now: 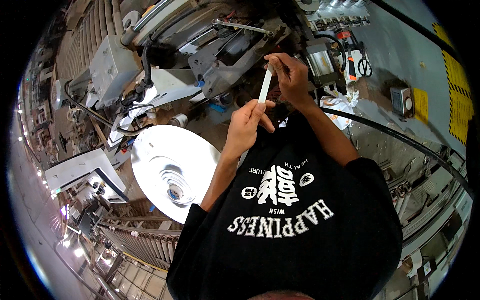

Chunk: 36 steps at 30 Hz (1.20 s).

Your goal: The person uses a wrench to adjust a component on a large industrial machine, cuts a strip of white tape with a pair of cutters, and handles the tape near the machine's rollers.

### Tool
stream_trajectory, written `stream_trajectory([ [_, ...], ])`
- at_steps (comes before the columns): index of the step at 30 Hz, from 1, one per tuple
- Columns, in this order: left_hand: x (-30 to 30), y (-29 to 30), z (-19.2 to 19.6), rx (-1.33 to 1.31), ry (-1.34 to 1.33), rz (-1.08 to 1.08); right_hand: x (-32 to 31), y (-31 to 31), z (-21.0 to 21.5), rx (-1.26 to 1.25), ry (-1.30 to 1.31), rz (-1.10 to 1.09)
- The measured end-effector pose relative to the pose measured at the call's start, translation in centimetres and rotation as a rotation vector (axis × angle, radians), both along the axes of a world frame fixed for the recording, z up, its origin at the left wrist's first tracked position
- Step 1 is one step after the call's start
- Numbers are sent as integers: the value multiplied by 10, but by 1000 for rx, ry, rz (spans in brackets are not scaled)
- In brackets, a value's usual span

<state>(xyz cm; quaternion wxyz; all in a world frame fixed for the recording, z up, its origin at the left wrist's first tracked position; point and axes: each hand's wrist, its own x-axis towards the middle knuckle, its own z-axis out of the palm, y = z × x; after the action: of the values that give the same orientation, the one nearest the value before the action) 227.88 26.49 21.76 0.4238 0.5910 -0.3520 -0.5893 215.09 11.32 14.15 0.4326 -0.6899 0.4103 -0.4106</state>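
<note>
A short white strip [266,86], flat and narrow like edge banding, is stretched between my two hands. My left hand [246,125] pinches its lower end between thumb and fingers, the other fingers loosely bent. Higher up and to the right, my right hand [292,80] grips the upper end with thumb and forefinger. Left of my left forearm stands a large white roll [150,155] of banding, wound round a small core. Beyond my hands is a dark machine with a grey metal plate [220,75]; a combination wrench [242,26] lies across it.
A metal cylinder [320,62] sits right of my right hand. An orange-handled knife [352,69] and scissors [365,66] lie farther right. A black hose [395,135] crosses the right side. A grey box [111,70] with cables juts out at the upper left.
</note>
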Motion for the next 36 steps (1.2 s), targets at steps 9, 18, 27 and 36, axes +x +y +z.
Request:
stream_trajectory([
  [9,-1,1,5,1,-281,-72,-3,-11,-10,-453,77,-62],
  [18,39,11,-38,-245,-1179,-23,-13,-3,-3,273,-309,357],
  [27,138,22,-86,-264,-1393,84,-18,6,-20,406,-112,277],
  [36,216,58,-126,143,-1437,99,-26,21,-39,708,66,351],
])
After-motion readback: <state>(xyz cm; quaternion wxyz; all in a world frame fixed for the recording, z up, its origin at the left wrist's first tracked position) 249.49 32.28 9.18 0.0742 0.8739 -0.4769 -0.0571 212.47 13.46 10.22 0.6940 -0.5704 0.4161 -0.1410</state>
